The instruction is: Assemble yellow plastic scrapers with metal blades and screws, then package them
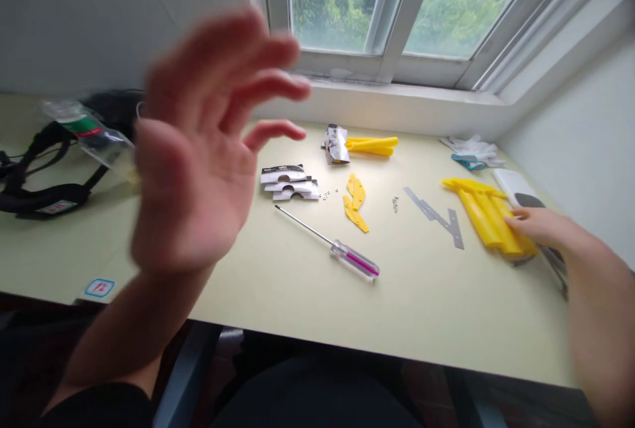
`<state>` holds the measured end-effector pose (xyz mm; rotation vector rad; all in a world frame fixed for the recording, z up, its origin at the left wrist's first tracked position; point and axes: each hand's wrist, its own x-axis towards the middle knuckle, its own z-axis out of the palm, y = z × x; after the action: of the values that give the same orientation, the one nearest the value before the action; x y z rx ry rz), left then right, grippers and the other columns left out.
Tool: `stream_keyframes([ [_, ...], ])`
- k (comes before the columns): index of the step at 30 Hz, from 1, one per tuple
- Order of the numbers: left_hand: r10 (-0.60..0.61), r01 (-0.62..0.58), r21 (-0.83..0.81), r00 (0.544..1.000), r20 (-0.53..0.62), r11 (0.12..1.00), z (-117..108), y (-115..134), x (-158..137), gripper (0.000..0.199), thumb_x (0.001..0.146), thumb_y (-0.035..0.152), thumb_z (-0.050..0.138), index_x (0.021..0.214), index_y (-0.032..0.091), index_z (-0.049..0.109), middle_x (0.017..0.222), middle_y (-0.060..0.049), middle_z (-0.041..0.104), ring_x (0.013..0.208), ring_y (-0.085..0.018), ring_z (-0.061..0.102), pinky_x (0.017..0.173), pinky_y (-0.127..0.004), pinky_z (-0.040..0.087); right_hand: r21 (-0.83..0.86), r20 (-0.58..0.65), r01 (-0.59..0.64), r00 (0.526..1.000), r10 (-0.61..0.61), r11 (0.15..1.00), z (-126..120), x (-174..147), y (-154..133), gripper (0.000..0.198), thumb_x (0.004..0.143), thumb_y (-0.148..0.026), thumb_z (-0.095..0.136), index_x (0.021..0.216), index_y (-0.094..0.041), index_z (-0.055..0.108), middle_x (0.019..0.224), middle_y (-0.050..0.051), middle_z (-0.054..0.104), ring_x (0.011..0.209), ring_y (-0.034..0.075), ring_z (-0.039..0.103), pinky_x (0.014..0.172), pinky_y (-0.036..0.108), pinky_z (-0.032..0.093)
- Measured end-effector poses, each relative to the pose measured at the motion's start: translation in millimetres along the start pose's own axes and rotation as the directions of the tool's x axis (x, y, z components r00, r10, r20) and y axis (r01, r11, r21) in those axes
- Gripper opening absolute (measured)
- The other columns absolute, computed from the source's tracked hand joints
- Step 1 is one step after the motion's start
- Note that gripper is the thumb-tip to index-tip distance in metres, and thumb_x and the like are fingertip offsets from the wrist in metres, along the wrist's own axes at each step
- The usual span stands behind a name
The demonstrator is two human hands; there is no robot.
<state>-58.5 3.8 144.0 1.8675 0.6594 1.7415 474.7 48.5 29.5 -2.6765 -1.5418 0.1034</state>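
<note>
My left hand (198, 150) is raised close to the camera, blurred, with its fingers apart and nothing in them. At the far right, my right hand (550, 226) grips at the right side of a pile of yellow plastic handles (483, 216); part of its fingers is hidden. Left of that pile lie flat grey metal blades (429, 210) and a small heap of screws (395, 204). A screwdriver (354, 259) with a clear and purple handle rests mid-table, below two groups of yellow flat plastic pieces (356, 193).
Folded cardboard packaging (290, 182) lies beside tiny metal nuts (325, 195). Yellow-handled packaged tools (370, 144) lie near the window. White gloves (473, 150) and a white device (518, 186) sit at right. A plastic bottle (99, 140) and black straps (44, 196) occupy the left.
</note>
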Motion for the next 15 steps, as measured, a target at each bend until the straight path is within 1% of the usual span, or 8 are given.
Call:
stream_keyframes([
  [2, -0.029, 0.038, -0.176, 0.998, 0.055, 0.984, 3.5, -20.2, -8.4, 0.030, 0.094, 0.046, 0.047, 0.116, 0.033, 0.064, 0.122, 0.002, 0.063, 0.115, -0.022, 0.060, 0.082, -0.037, 0.058, -0.013, 0.102, -0.038, 0.994, 0.039, 0.999, -4.4, -0.9, 1.0, 0.014, 0.068, -0.026, 0.069, 0.059, -0.022, 0.060, 0.094, 0.019, 0.071, 0.071, 0.024, 0.066, 0.066, 0.035, 0.046],
  [5, -0.137, 0.143, -0.156, 0.989, 0.047, 0.977, 10.2, -63.3, -27.3, 0.030, 0.091, 0.043, 0.052, 0.108, 0.023, 0.067, 0.106, -0.006, 0.066, 0.095, -0.021, 0.065, 0.069, -0.033, 0.057, -0.095, 0.119, -0.136, 0.982, 0.147, 0.986, -21.5, -10.3, 3.5, 0.012, 0.071, -0.032, 0.064, 0.071, -0.020, 0.064, 0.099, 0.022, 0.069, 0.083, 0.030, 0.067, 0.066, 0.038, 0.046],
  [8, -0.298, 0.301, -0.152, 0.953, 0.043, 0.941, 20.0, -95.4, -46.1, 0.027, 0.093, 0.035, 0.052, 0.100, 0.014, 0.068, 0.091, -0.008, 0.065, 0.080, -0.017, 0.063, 0.063, -0.028, 0.053, -0.163, -0.110, -0.291, 0.955, 0.275, 0.943, -44.8, -34.7, -10.6, 0.035, 0.076, -0.037, 0.058, 0.098, -0.012, 0.067, 0.107, 0.028, 0.064, 0.095, 0.038, 0.064, 0.064, 0.043, 0.043],
  [9, -0.343, 0.353, -0.162, 0.935, 0.086, 0.921, 23.7, -100.2, -51.6, 0.027, 0.094, 0.033, 0.051, 0.100, 0.013, 0.068, 0.088, -0.008, 0.064, 0.077, -0.016, 0.062, 0.062, -0.027, 0.052, -0.122, -0.226, -0.276, 0.943, 0.244, 0.953, -50.3, -47.3, -22.6, 0.042, 0.080, -0.040, 0.053, 0.107, -0.010, 0.066, 0.107, 0.029, 0.063, 0.098, 0.038, 0.063, 0.066, 0.043, 0.043],
  [11, -0.415, 0.459, -0.158, 0.875, 0.248, 0.874, 32.2, -101.3, -60.6, 0.031, 0.095, 0.034, 0.049, 0.104, 0.011, 0.067, 0.089, -0.010, 0.064, 0.077, -0.016, 0.061, 0.061, -0.027, 0.052, 0.096, -0.428, -0.066, 0.898, 0.101, 0.993, -52.7, -80.2, -58.8, 0.042, 0.086, -0.040, 0.050, 0.115, -0.013, 0.063, 0.105, 0.024, 0.065, 0.101, 0.033, 0.062, 0.074, 0.041, 0.044],
  [12, -0.437, 0.510, -0.152, 0.830, 0.346, 0.847, 36.8, -98.7, -64.3, 0.035, 0.095, 0.036, 0.048, 0.110, 0.010, 0.066, 0.094, -0.011, 0.064, 0.080, -0.017, 0.062, 0.062, -0.028, 0.053, 0.260, -0.446, 0.104, 0.895, 0.024, 0.960, -49.1, -100.1, -81.9, 0.043, 0.087, -0.043, 0.051, 0.119, -0.015, 0.060, 0.104, 0.019, 0.066, 0.093, 0.028, 0.063, 0.073, 0.039, 0.046],
  [14, -0.462, 0.612, -0.154, 0.717, 0.522, 0.775, 46.5, -90.6, -70.2, 0.043, 0.096, 0.041, 0.047, 0.126, 0.013, 0.059, 0.112, -0.015, 0.061, 0.091, -0.021, 0.062, 0.067, -0.032, 0.055, 0.571, -0.304, 0.373, 0.924, -0.234, 0.731, -34.6, -143.2, -133.4, 0.043, 0.089, -0.049, 0.050, 0.117, -0.018, 0.058, 0.101, 0.014, 0.066, 0.082, 0.022, 0.063, 0.066, 0.033, 0.049],
  [15, -0.465, 0.660, -0.170, 0.666, 0.583, 0.732, 51.2, -86.6, -72.8, 0.047, 0.096, 0.043, 0.046, 0.134, 0.016, 0.054, 0.121, -0.015, 0.058, 0.097, -0.023, 0.062, 0.071, -0.034, 0.056, 0.635, -0.258, 0.444, 0.893, -0.369, 0.632, -25.6, -164.3, -158.9, 0.042, 0.089, -0.050, 0.051, 0.114, -0.018, 0.058, 0.100, 0.012, 0.065, 0.081, 0.021, 0.062, 0.065, 0.032, 0.049],
])
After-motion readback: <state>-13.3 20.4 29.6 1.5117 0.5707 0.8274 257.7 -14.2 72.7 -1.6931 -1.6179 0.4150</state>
